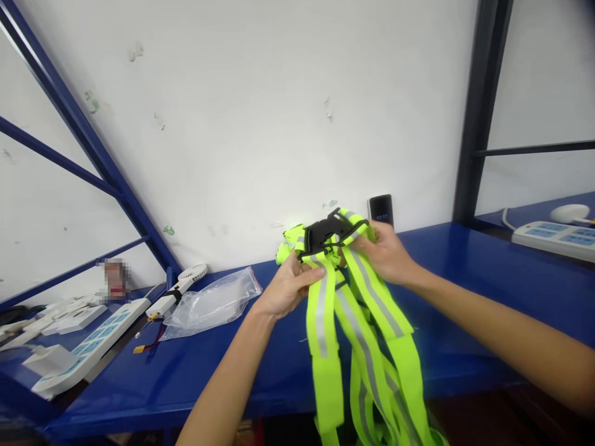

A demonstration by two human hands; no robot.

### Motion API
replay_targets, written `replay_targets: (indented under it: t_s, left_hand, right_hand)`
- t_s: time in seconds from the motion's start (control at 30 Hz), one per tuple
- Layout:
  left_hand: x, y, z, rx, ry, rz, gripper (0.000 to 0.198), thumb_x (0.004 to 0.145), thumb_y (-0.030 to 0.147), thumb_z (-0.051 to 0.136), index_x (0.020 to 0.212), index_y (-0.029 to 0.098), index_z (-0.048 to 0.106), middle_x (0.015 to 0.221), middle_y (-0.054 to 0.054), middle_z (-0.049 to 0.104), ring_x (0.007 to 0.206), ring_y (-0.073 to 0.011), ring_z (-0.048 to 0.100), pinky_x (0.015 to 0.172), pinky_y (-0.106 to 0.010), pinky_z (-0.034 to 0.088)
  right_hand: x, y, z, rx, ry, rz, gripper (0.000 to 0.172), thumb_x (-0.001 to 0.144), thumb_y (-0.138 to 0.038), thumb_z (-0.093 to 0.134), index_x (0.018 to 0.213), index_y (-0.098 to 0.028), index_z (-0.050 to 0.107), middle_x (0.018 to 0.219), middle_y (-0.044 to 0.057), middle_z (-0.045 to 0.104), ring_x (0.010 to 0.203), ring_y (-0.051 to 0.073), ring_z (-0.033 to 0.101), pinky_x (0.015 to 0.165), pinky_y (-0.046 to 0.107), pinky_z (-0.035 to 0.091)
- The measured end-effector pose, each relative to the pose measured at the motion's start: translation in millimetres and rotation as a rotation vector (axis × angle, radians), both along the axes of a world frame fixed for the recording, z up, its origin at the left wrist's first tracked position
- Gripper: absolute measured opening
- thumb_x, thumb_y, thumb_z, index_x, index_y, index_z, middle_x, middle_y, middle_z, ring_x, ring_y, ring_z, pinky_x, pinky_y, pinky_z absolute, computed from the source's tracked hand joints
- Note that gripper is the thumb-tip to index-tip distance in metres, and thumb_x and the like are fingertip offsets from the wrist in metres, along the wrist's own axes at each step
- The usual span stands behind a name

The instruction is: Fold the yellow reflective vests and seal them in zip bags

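Between my two hands I hold up a neon-yellow reflective strap harness (362,334) with grey stripes. Its black plastic buckle (324,235) sits at the top, its halves joined as far as I can see. My left hand (290,285) is closed on the strap at the buckle's left end, thumb in front. At the buckle's right end my right hand (383,251) grips the strap, fingers partly hidden behind it. Several loose straps hang down past the table's front edge. Behind the buckle, a bunched neon-yellow piece (287,244) shows; whether it joins the harness I cannot tell.
A clear plastic bag (214,303) lies left on the blue table (223,371), near a small white fan (193,272) and wires with a yellow connector (139,349). Power strips stand left (100,341) and right (558,238). A dark device with a clock display (381,209) leans against the wall.
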State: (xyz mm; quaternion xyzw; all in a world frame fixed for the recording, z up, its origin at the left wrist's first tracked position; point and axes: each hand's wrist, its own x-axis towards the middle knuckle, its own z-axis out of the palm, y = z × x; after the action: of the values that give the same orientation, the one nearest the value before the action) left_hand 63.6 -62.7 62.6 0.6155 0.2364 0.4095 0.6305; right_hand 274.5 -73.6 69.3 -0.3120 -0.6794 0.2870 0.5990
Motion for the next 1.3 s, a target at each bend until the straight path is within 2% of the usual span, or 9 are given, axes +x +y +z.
replay_targets:
  t_s: [0.1, 0.23, 0.4, 0.57, 0.7, 0.8, 0.9, 1.1, 1.3]
  left_hand:
    - [9, 16, -6.2, 0.233, 0.168, 0.12, 0.042, 0.076, 0.046, 0.07, 0.103, 0.014, 0.064, 0.061, 0.0, 0.06, 0.048, -0.0116, 0.053, 0.052, -0.025, 0.043]
    - [6, 47, -24.1, 0.492, 0.44, 0.36, 0.036, 0.083, 0.05, 0.057, 0.088, 0.016, 0.066, 0.064, 0.0, 0.057, 0.056, -0.0133, 0.05, 0.053, -0.023, 0.034]
    - [-5, 68, -50.5, 0.58, 0.66, 0.607, 0.029, 0.072, 0.045, 0.068, 0.061, 0.021, 0.057, 0.052, 0.0, 0.047, 0.052, -0.0162, 0.044, 0.053, -0.025, 0.024]
    - [-13, 70, -62.7, 0.567, 0.767, 0.465, 0.032, 0.082, 0.046, 0.056, 0.065, 0.019, 0.058, 0.056, 0.001, 0.05, 0.055, -0.016, 0.046, 0.055, -0.025, 0.028]
    - [-9, 68, -77.5, 0.645, 0.764, 0.528, 0.038, 0.084, 0.049, 0.053, 0.062, 0.018, 0.057, 0.052, 0.002, 0.046, 0.05, -0.0141, 0.041, 0.054, -0.025, 0.026]
    - [-3, 64, -85.9, 0.622, 0.68, 0.473, 0.037, 0.081, 0.051, 0.058, 0.064, 0.019, 0.059, 0.051, 0.002, 0.046, 0.052, -0.0147, 0.043, 0.055, -0.025, 0.028]
    - [1, 62, -88.8, 0.467, 0.507, 0.333, 0.039, 0.081, 0.054, 0.058, 0.064, 0.02, 0.057, 0.051, 0.003, 0.046, 0.053, -0.0142, 0.044, 0.056, -0.025, 0.033]
    - [-1, 71, -94.3, 0.14, 0.344, 0.151, 0.055, 0.084, 0.059, 0.048, 0.049, 0.023, 0.025, 0.042, 0.007, 0.019, 0.041, -0.0081, 0.018, 0.046, -0.026, 0.025]
    - [-10, 71, -82.6, 0.138, 0.374, 0.031, 0.047, 0.077, 0.056, 0.058, 0.058, 0.021, 0.034, 0.051, 0.008, 0.022, 0.046, -0.0074, 0.02, 0.047, -0.024, 0.025]
  right_hand:
    - [-16, 12, -19.5, -0.209, 0.17, 0.015, 0.044, 0.076, -0.063, 0.062, 0.082, -0.02, 0.064, 0.075, 0.005, 0.069, 0.062, 0.022, 0.063, 0.053, 0.031, 0.048]
    - [-26, 32, -51.5, -0.312, 0.174, -0.033, 0.035, 0.08, -0.053, 0.061, 0.078, -0.018, 0.063, 0.069, 0.003, 0.067, 0.061, 0.019, 0.06, 0.052, 0.028, 0.045]
    - [-29, 45, -76.8, -0.462, 0.172, -0.114, 0.01, 0.072, -0.027, 0.06, 0.071, -0.018, 0.061, 0.065, 0.001, 0.066, 0.062, 0.019, 0.06, 0.051, 0.027, 0.043]
    - [-31, 45, -82.9, -0.451, 0.17, 0.064, 0.023, 0.07, -0.039, 0.068, 0.073, -0.017, 0.063, 0.069, 0.002, 0.069, 0.063, 0.021, 0.061, 0.06, 0.032, 0.049]
    - [-26, 48, -86.0, -0.331, 0.04, -0.046, 0.034, 0.07, -0.048, 0.071, 0.076, -0.015, 0.065, 0.075, 0.005, 0.07, 0.071, 0.024, 0.063, 0.062, 0.032, 0.049]
    - [-19, 49, -88.2, -0.176, -0.045, -0.22, 0.046, 0.075, -0.044, 0.069, 0.11, -0.015, 0.065, 0.101, 0.009, 0.071, 0.09, 0.028, 0.064, 0.076, 0.037, 0.05]
    - [-14, 45, -87.1, 0.018, -0.197, -0.266, 0.064, 0.082, -0.038, 0.064, 0.14, -0.023, 0.043, 0.129, 0.009, 0.061, 0.107, 0.029, 0.061, 0.092, 0.042, 0.046]
    - [-19, 31, -81.1, 0.07, -0.4, -0.078, 0.035, 0.093, -0.038, 0.048, 0.123, -0.024, 0.06, 0.121, 0.007, 0.065, 0.106, 0.027, 0.062, 0.093, 0.04, 0.046]
    - [-22, 34, -81.3, -0.047, -0.225, -0.051, 0.035, 0.094, -0.043, 0.044, 0.106, -0.022, 0.068, 0.109, 0.007, 0.069, 0.108, 0.028, 0.06, 0.097, 0.041, 0.043]
